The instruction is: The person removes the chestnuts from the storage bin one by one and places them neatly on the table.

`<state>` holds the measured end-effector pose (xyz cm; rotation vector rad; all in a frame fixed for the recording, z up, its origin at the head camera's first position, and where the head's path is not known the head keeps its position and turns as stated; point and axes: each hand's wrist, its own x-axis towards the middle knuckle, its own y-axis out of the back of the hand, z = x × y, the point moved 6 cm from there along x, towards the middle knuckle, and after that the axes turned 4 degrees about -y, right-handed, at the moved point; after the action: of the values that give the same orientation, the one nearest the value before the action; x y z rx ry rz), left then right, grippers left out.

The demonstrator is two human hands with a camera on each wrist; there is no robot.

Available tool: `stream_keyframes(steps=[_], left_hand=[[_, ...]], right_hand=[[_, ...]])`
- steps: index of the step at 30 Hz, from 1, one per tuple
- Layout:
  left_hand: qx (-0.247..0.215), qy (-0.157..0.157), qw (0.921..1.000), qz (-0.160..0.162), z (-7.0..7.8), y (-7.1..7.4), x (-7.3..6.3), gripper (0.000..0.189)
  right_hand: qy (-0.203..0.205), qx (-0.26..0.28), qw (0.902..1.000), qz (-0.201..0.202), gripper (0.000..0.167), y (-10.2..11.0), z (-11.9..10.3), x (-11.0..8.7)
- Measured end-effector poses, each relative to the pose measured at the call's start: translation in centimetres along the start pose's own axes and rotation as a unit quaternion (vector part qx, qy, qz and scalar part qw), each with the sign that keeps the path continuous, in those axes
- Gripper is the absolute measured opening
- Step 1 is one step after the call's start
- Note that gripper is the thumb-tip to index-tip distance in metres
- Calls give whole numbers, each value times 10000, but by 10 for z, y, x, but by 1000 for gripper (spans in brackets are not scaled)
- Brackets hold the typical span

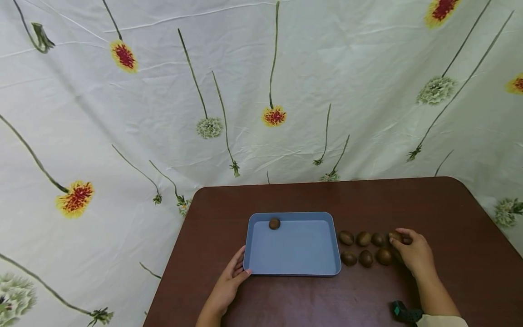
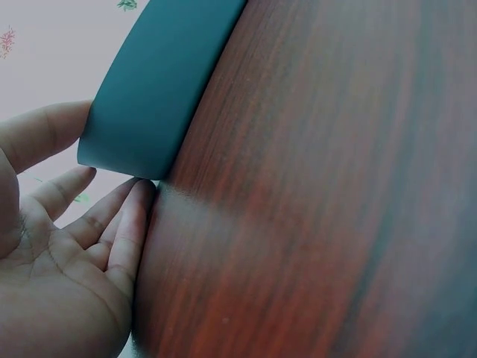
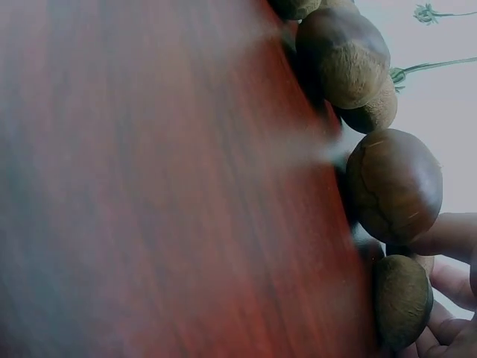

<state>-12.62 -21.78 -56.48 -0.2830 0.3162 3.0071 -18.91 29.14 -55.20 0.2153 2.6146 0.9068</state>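
A blue rectangular tray (image 1: 292, 274) lies on the table with one brown chestnut (image 1: 274, 223) inside, near its back edge. My left hand (image 1: 230, 277) holds the tray's near left corner, thumb at the front side and fingers along the left side. In the left wrist view, fingers (image 2: 123, 231) rest against the tray's end wall (image 2: 141, 112). Right of the tray, several chestnuts (image 1: 366, 258) lie in two rows. My right hand (image 1: 416, 254) pinches a chestnut (image 1: 394, 236) at the right end of the back row. A large chestnut (image 3: 395, 186) sits close to its fingertips in the right wrist view.
The dark brown table (image 1: 294, 299) has rounded back corners. Behind it hangs a white cloth (image 1: 359, 68) with printed flowers. A black device with a strap (image 1: 404, 312) is at my right wrist.
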Motion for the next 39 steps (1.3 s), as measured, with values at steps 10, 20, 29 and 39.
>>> stream_keyframes(steps=[10,20,29,39], left_hand=[[-51,61,10000,-45,-2,0,0,71],[-27,41,10000,5,-2,1,1,71],[1,-1,10000,28,-1,0,0,70],[-44,-5,9999,-125,-1,0,1,71]], right_hand=[[90,-62,9997,-213,63,-1,-2,-2],[-75,349,9989,-295,72,-1,-4,-5],[27,933,9952,308,63,6,-9,-12],[357,1421,9862,772,56,4,-31,-25]])
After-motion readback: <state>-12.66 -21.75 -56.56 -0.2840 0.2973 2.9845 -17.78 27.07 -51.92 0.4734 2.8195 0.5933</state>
